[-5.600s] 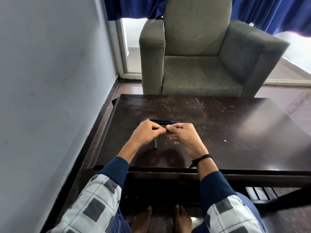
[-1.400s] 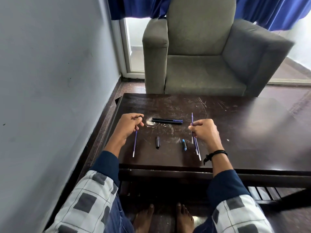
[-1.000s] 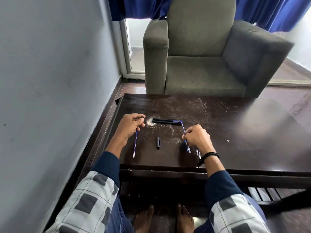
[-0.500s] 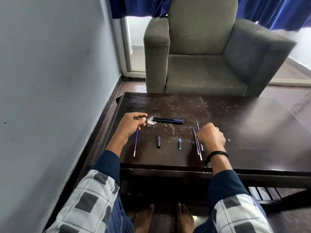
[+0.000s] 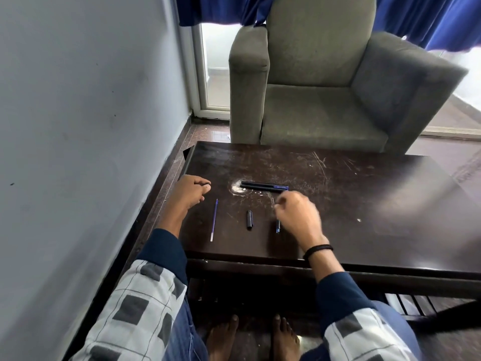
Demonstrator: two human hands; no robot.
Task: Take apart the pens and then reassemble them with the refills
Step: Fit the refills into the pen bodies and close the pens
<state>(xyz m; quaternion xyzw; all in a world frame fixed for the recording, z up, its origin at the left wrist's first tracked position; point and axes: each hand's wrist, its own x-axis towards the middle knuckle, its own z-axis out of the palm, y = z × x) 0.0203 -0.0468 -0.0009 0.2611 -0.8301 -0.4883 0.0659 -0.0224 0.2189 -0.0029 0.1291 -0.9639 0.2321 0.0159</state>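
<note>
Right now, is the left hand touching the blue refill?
No, the blue refill lies on the table, apart from the left hand.

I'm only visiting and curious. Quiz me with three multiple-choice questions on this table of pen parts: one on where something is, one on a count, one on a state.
1. Where is the thin blue refill?
A. on the grey armchair
B. on the dark wooden table
C. on the floor

2. How many long black pen barrels lie beyond the hands?
A. one
B. two
C. four

3. The short black pen piece is:
A. lying loose on the table
B. pinched in the right hand
C. standing upright

Answers:
1 B: it lies flat on the tabletop, between the left hand and the short black piece.
2 B: two barrels lie side by side.
3 A: it lies flat, and neither hand touches it.
</note>
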